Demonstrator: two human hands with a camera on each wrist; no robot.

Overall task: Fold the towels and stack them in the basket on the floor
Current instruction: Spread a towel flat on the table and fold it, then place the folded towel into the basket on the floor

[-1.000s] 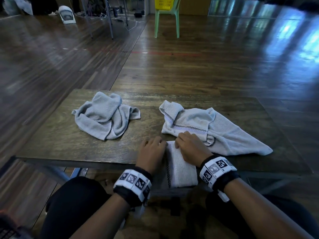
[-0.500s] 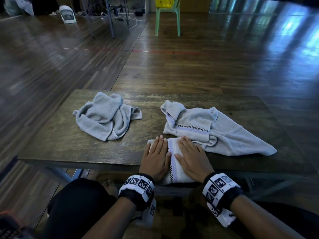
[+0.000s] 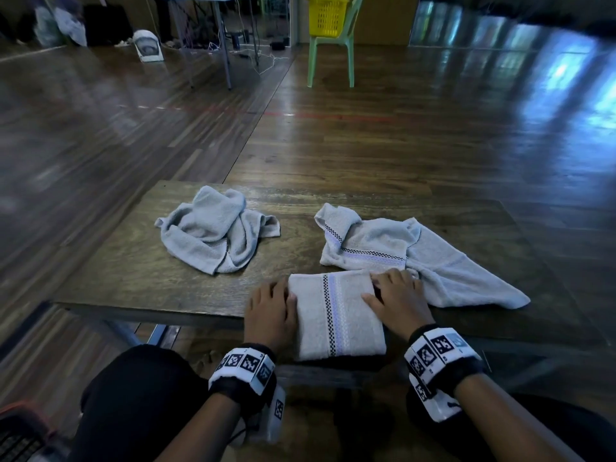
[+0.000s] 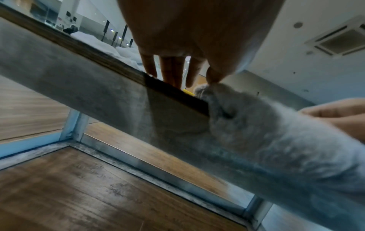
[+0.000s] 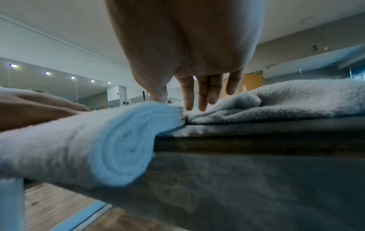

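Observation:
A folded grey towel (image 3: 336,315) with a checkered stripe lies at the front edge of the wooden table (image 3: 133,278), its near end hanging over the edge. My left hand (image 3: 280,295) rests against the towel's left side with fingers straight on the table (image 4: 88,51), and its thumb touches the towel (image 4: 266,132). My right hand (image 3: 386,288) presses straight fingers (image 5: 203,96) down along the right side of the towel (image 5: 88,140). Two unfolded towels lie further back, one crumpled on the left (image 3: 216,228) and one spread on the right (image 3: 433,261). An orange-rimmed basket (image 3: 16,428) shows partly at the bottom left corner.
My knees are under the table's front edge. Wooden floor surrounds the table. Far back stand a green chair (image 3: 330,61) carrying a yellow basket (image 3: 328,15), a metal-legged table (image 3: 220,45) and a small fan (image 3: 148,45).
Both hands slid apart from the middle of the folded towel to its left and right sides. The towel now lies flatter and wider. The other two towels have not moved.

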